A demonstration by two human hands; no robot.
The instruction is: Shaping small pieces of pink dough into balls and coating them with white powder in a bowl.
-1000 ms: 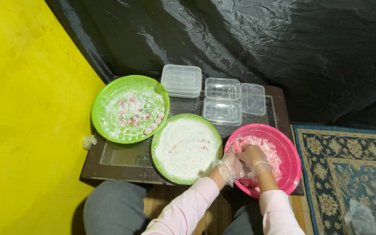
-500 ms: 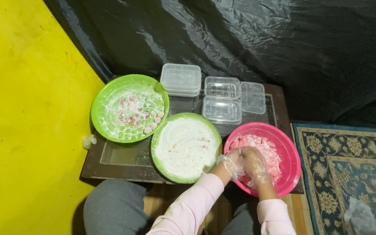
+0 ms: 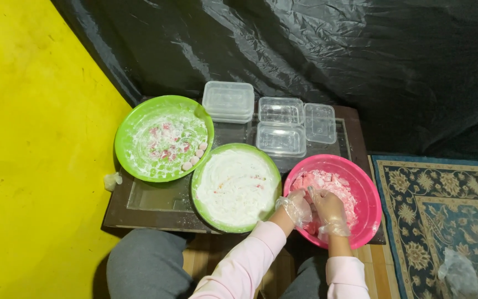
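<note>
Now both gloved hands in pink bowl (image 3: 367, 188) at tabletop (image 3: 156, 200) right edge. Left hand (image 3: 297, 207) and right hand (image 3: 330, 209) side by side, fingers curled into pink dough (image 3: 327, 182); can't tell if either grip is clamped on a piece. Floured green plate (image 3: 236, 187) just left.

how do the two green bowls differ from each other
The far green bowl holds small pink pieces dusted with white powder, some lined along its right rim; the near green bowl holds an almost bare bed of white powder with only faint pink flecks. The far one sits at the table's left back, away from the hands; the near one lies at the front edge, just beside the left hand. Both are round, lime green and shallow.
</note>
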